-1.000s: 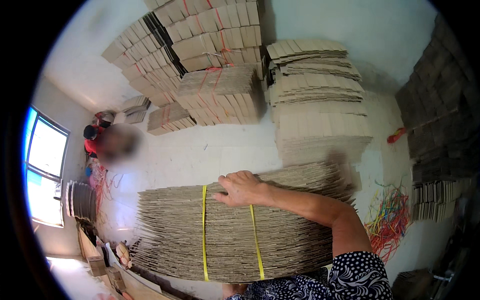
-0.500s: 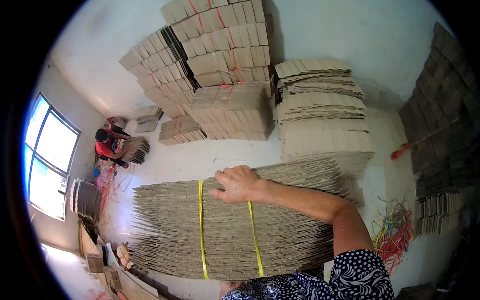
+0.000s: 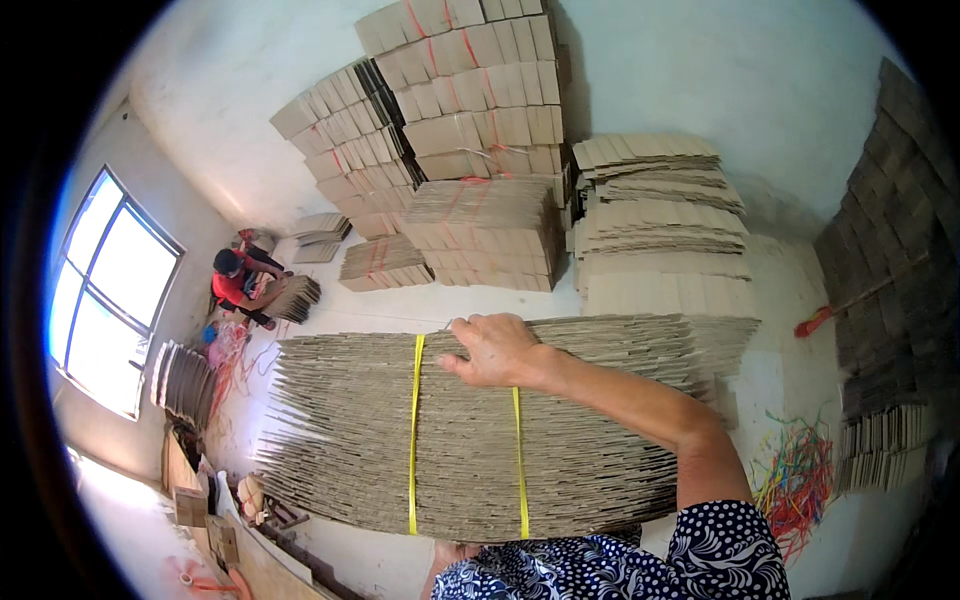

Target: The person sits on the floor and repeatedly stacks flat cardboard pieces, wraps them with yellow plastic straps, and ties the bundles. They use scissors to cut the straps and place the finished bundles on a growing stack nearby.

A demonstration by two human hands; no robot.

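- A thick bundle of cardboard sheets (image 3: 465,450) spans the person's front, edges facing up, just beyond the patterned shirt (image 3: 735,545); what bears its weight underneath is hidden.
- Two yellow straps (image 3: 415,440) run side by side across the bundle's middle, from far edge to near edge.
- The right hand (image 3: 492,350) clasps the far edge, its fingers bent over it and its thumb against the layered face between the straps; the forearm crosses above the bundle's right half.
- The left hand (image 3: 457,553) shows only partly at the near edge, below the straps; whether its fingers are spread or closed cannot be told.
- Beyond the bundle, on the pale floor (image 3: 530,306), a tall pile of cardboard bundles (image 3: 480,85) with red straps stands against the wall, a looser cardboard stack (image 3: 665,235) to its right.
- At the right lies a tangle of coloured strapping (image 3: 795,480).
- Near the window (image 3: 118,290), a co-worker in a red top (image 3: 230,285) bends over a small cardboard stack (image 3: 293,298).
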